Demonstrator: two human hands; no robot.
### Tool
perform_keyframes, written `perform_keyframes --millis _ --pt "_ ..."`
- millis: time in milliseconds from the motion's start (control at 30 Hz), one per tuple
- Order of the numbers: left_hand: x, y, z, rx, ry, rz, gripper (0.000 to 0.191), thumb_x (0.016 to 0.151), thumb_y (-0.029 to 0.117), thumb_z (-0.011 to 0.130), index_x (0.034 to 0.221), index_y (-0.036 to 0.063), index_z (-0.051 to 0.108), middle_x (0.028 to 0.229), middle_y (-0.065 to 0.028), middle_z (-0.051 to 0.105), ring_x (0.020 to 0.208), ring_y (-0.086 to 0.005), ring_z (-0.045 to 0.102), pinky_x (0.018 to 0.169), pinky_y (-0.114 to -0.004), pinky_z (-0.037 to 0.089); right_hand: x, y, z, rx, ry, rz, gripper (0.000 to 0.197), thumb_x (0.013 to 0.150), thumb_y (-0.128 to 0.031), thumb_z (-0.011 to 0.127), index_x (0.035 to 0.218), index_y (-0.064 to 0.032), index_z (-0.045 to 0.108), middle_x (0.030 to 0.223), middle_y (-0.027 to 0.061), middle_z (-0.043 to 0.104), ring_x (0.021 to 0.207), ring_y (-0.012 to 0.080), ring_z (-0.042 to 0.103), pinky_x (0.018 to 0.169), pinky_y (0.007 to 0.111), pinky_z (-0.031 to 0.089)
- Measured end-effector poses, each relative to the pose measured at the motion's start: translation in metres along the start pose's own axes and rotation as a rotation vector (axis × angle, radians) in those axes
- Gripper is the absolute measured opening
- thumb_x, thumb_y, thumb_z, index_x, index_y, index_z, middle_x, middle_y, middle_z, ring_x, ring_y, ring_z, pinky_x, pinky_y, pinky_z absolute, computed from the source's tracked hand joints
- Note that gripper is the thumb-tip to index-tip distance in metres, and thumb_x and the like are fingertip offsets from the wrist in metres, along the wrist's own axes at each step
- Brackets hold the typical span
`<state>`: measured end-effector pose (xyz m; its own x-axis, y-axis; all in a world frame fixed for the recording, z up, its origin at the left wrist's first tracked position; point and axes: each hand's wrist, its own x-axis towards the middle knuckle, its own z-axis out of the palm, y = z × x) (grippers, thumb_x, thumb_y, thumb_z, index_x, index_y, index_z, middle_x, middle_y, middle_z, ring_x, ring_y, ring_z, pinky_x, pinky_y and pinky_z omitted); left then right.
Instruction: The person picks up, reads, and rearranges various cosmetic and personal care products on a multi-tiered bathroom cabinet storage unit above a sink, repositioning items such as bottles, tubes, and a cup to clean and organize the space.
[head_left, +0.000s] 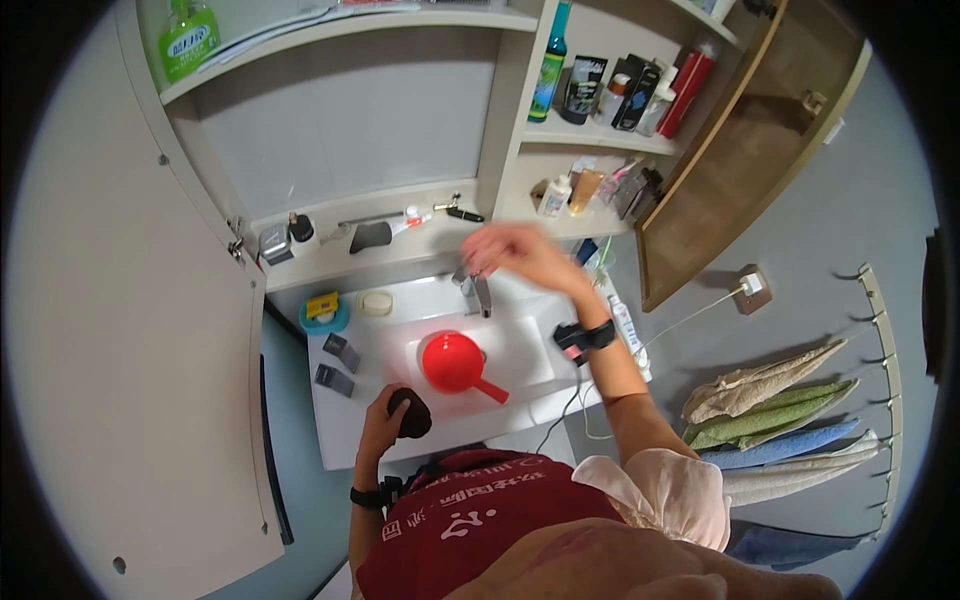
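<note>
My left hand (384, 421) holds a dark, rounded object (409, 413) over the front edge of the white washbasin (525, 352); its kind I cannot tell. Blurred, my right hand (504, 249) is raised above the chrome faucet (481, 292), fingers bent, and nothing shows in it. A red plastic dipper (452, 362) sits in the basin, its handle towards the front right. Left of the basin are two small dark boxes (341, 352), a soap bar in a dish (374, 303) and a blue soap dish (322, 315) with a yellow packet.
The cabinet ledge (315, 259) bears a toothpaste tube (411, 224), a dark pouch-like item (371, 237) and a black pen-like item (465, 215). Bottles (555, 196) stand on the right shelves. An open cabinet door (720, 172), a plugged-in cable (694, 316) and hanging towels (772, 405) are at right.
</note>
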<state>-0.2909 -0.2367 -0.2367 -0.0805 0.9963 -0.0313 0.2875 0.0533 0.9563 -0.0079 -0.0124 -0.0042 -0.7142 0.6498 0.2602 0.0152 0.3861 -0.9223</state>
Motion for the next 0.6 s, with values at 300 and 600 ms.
perform_keyframes --millis 300,600 --pt "0.021 0.033 0.02 -0.051 -0.114 0.035 0.026 0.099 0.018 0.062 0.123 0.0095 0.064 0.1 -0.0095 0.07 0.074 -0.0192 0.067 0.043 -0.03 0.052 0.03 -0.222 -0.255 -0.992 1.228 -0.653 0.052 0.091 -0.03 0.08 0.129 0.0022 0.063 0.111 0.0107 0.071 0.104 0.0197 0.068 0.094 0.033 0.054" --pt "0.014 0.004 0.019 0.015 -0.089 0.12 0.026 0.098 0.013 0.062 0.124 0.008 0.063 0.102 -0.0104 0.07 0.087 -0.0206 0.067 0.066 -0.034 0.057 0.125 -0.241 -0.341 -1.264 1.266 -0.399 0.069 0.084 -0.052 0.076 0.111 0.0108 0.069 0.104 0.0326 0.071 0.1 0.0439 0.071 0.088 0.048 0.055"
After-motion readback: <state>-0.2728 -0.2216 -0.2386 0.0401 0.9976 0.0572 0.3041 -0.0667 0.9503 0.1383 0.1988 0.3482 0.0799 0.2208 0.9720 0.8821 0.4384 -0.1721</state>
